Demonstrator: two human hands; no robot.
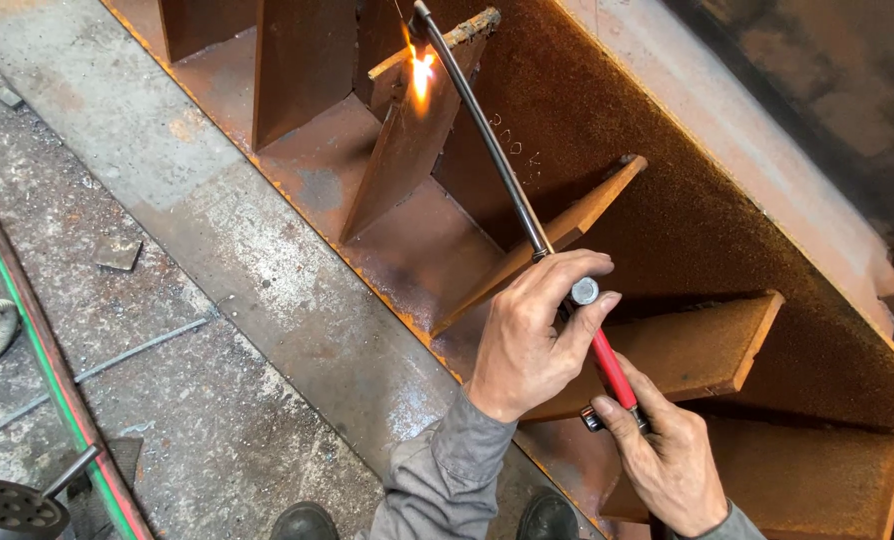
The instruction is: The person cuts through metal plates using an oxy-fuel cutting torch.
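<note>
Landmark: rusty steel beam [727, 200] with upright stiffener plates, lying diagonally across the concrete floor [217, 300].

1. Black shoes [307, 522], two toes visible, on the floor at the beam's near flange edge; grey sleeves above them.
2. Right hand [672, 460], over the beam's near end, fingers wrapped around the rear of the cutting torch [607, 365] at its red handle; thumb beside a small valve.
3. Left hand [532, 335], just ahead of the right, above the flange edge; fingers curled over the torch where the handle meets the tube, thumb and forefinger pinching a round silver knob [584, 291].
4. Torch tube [487, 140], thin, dark, curved, running from the hands up along the beam between the plates, passing just above the tilted edge of one plate [577, 225].
5. Flame [422, 72], at the far tip of the tube, touching the top edge of a farther stiffener plate [407, 150].
6. Open pockets between plates: narrow, bounded by rusty edges on both sides.
7. Floor left of the beam: open strip, scattered scrap pieces [117, 252], a thin rod [137, 355].
8. Red and green hoses [57, 390], well left of the beam, running parallel to it; a round perforated metal part [12, 510] at the near-left corner.
</note>
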